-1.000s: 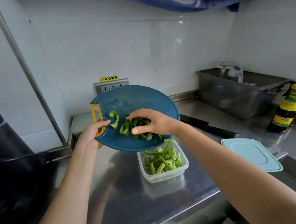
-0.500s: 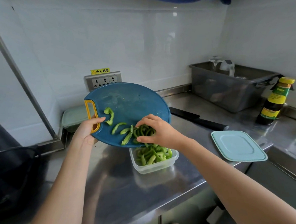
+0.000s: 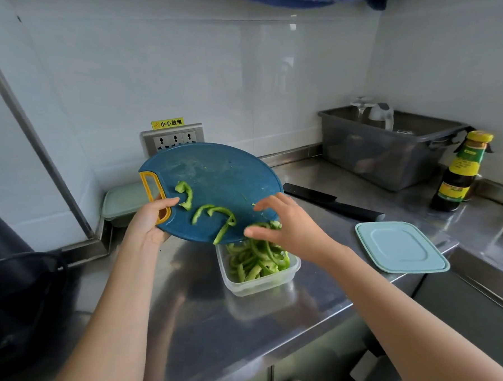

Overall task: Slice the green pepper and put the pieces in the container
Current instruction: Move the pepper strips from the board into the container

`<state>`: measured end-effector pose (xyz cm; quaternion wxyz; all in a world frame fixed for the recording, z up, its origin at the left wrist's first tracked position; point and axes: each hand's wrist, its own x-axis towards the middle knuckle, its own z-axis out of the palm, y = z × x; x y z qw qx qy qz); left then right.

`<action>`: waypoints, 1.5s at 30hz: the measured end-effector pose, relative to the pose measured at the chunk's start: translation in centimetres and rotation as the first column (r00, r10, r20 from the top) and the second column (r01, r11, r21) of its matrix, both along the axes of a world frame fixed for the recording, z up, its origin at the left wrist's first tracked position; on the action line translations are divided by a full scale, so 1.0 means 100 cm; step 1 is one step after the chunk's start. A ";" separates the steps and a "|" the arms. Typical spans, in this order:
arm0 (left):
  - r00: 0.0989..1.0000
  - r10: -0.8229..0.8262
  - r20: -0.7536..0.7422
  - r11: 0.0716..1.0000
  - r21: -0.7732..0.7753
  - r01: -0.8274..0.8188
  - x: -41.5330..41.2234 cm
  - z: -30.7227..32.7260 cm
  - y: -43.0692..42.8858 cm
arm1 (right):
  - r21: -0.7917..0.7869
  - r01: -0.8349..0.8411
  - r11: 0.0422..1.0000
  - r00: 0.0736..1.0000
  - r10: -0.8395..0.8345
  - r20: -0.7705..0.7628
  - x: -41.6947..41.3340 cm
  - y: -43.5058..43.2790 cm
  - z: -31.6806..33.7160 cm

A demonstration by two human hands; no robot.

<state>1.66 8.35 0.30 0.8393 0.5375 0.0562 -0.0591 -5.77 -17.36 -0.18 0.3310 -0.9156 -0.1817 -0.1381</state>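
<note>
My left hand (image 3: 149, 221) grips the yellow handle of a round blue cutting board (image 3: 216, 179), tilted above a clear plastic container (image 3: 257, 284). A few green pepper strips (image 3: 214, 214) cling to the board's lower part. The container holds a heap of pepper slices (image 3: 255, 257). My right hand (image 3: 289, 230) hovers at the board's lower edge over the container, fingers spread and relaxed, holding nothing.
A light blue lid (image 3: 400, 246) lies on the steel counter (image 3: 208, 319) to the right. A black knife (image 3: 334, 205) lies behind the board. A grey tub (image 3: 386, 148) and a sauce bottle (image 3: 461, 172) stand at the back right. A pale green box (image 3: 121, 204) sits by the wall socket (image 3: 173, 138).
My right hand swept the bunch of pepper strips down off the board into the container and has opened. Only a few strips stay on the board.
</note>
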 end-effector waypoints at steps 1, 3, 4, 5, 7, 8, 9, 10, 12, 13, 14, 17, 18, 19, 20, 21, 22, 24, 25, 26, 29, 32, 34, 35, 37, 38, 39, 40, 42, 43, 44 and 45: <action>1.000 -0.001 0.006 1.000 -0.017 0.001 0.001 -0.001 -0.002 | 0.035 -0.001 0.999 1.000 0.001 0.013 0.004 0.004 0.009; 1.000 -0.004 0.023 0.998 -0.069 0.006 0.002 -0.003 -0.007 | 0.013 -0.051 0.999 0.998 0.051 0.040 0.016 0.020 0.028; 1.000 -0.006 0.027 0.994 -0.110 0.009 0.002 -0.004 -0.009 | -0.033 -0.093 0.995 0.994 0.094 0.049 0.025 0.031 0.038; 0.999 -0.015 0.029 0.987 -0.160 0.019 0.003 -0.004 -0.012 | -0.090 -0.140 0.986 0.988 0.144 0.049 0.034 0.044 0.046; 0.998 -0.042 0.036 0.971 -0.235 0.049 0.002 -0.002 -0.017 | -0.207 -0.228 0.951 0.972 0.236 0.013 0.052 0.069 0.056; 0.998 -0.050 0.036 0.968 -0.245 0.058 0.002 -0.002 -0.018 | -0.258 -0.260 0.931 0.964 0.264 -0.020 0.059 0.080 0.057; 0.998 -0.051 0.036 0.969 -0.241 0.058 0.002 -0.001 -0.019 | -0.302 -0.282 0.910 0.959 0.279 -0.056 0.064 0.088 0.056; 0.998 -0.045 0.037 0.971 -0.235 0.052 0.002 -0.001 -0.019 | -0.348 -0.293 0.891 0.956 0.284 -0.078 0.069 0.092 0.053; 0.998 -0.049 0.043 0.971 -0.233 0.058 0.002 -0.002 -0.019 | -0.421 -0.282 0.862 0.957 0.286 -0.055 0.071 0.093 0.045; 0.998 -0.047 0.037 0.973 -0.224 0.054 0.001 -0.003 -0.018 | -0.433 -0.264 0.862 0.959 0.284 -0.019 0.070 0.090 0.042; 0.999 -0.040 0.026 0.975 -0.216 0.045 0.000 -0.003 -0.019 | -0.431 -0.243 0.869 0.960 0.278 0.019 0.068 0.086 0.038; 1.000 -0.001 0.017 0.981 -0.196 0.004 -0.002 -0.004 -0.022 | -0.399 -0.207 0.893 0.965 0.253 0.066 0.058 0.069 0.030; 1.000 0.015 0.019 0.980 -0.197 -0.011 -0.002 -0.005 -0.022 | -0.384 -0.201 0.901 0.966 0.246 0.073 0.054 0.063 0.027; 0.999 0.030 0.023 0.979 -0.201 -0.025 -0.003 -0.005 -0.023 | -0.366 -0.196 0.910 0.967 0.241 0.079 0.050 0.057 0.024; 0.999 0.042 0.030 0.977 -0.209 -0.035 -0.004 -0.005 -0.025 | -0.346 -0.189 0.919 0.969 0.231 0.086 0.046 0.051 0.021; 0.998 0.053 0.038 0.976 -0.214 -0.043 -0.005 -0.006 -0.025 | -0.323 -0.175 0.930 0.972 0.216 0.094 0.042 0.045 0.018; 0.997 0.062 0.047 0.974 -0.223 -0.050 -0.006 -0.006 -0.026 | -0.298 -0.158 0.941 0.975 0.196 0.102 0.037 0.040 0.015; 0.996 0.078 0.050 0.970 -0.234 -0.064 -0.008 -0.007 -0.025 | -0.251 -0.119 0.961 0.982 0.151 0.113 0.027 0.033 0.007; 0.995 0.086 0.050 0.970 -0.234 -0.072 -0.008 -0.008 -0.023 | -0.235 -0.096 0.967 0.985 0.126 0.115 0.022 0.030 0.003; 0.994 0.095 0.048 0.969 -0.233 -0.081 -0.009 -0.008 -0.021 | -0.227 -0.071 0.971 0.988 0.099 0.118 0.016 0.028 -0.002; 0.990 0.135 0.044 0.968 -0.218 -0.122 -0.012 -0.008 -0.014 | -0.217 -0.025 0.976 0.990 0.054 0.131 0.003 0.025 -0.015; 0.986 0.157 0.057 0.970 -0.198 -0.143 -0.014 -0.004 -0.007 | -0.218 -0.026 0.976 0.992 0.052 0.116 -0.007 0.024 -0.020; 0.984 0.165 0.070 0.973 -0.174 -0.151 -0.013 0.000 -0.001 | -0.208 -0.034 0.978 0.991 0.060 0.119 -0.012 0.025 -0.018; 0.983 0.170 0.074 0.974 -0.163 -0.156 -0.013 0.003 0.002 | -0.186 -0.040 0.982 0.989 0.066 0.134 -0.012 0.024 -0.014; 0.980 0.176 0.097 0.977 -0.141 -0.162 -0.015 0.008 0.007 | -0.109 -0.037 0.993 0.983 0.056 0.176 -0.003 0.022 -0.004; 0.977 0.177 0.117 0.979 -0.128 -0.162 -0.016 0.011 0.008 | -0.081 -0.025 0.996 0.980 0.040 0.196 0.005 0.021 0.002; 0.974 0.177 0.139 0.980 -0.110 -0.163 -0.017 0.013 0.009 | -0.075 -0.009 0.997 0.979 0.024 0.205 0.015 0.019 0.009; 0.972 0.173 0.162 0.983 -0.096 -0.159 -0.019 0.016 0.009 | -0.102 0.004 0.995 0.981 0.016 0.191 0.023 0.018 0.016; 0.971 0.149 0.187 0.988 -0.075 -0.137 -0.023 0.019 0.008 | -0.208 -0.005 0.978 0.993 0.029 0.113 0.032 0.017 0.023; 0.973 0.138 0.187 0.989 -0.071 -0.127 -0.024 0.019 0.009 | -0.257 -0.026 0.966 0.996 0.048 0.080 0.033 0.016 0.022; 0.974 0.135 0.181 0.990 -0.076 -0.123 -0.026 0.020 0.009 | -0.290 -0.048 0.956 0.996 0.068 0.060 0.030 0.015 0.019; 0.975 0.139 0.171 0.988 -0.083 -0.126 -0.027 0.021 0.010 | -0.298 -0.069 0.952 0.994 0.090 0.057 0.026 0.013 0.015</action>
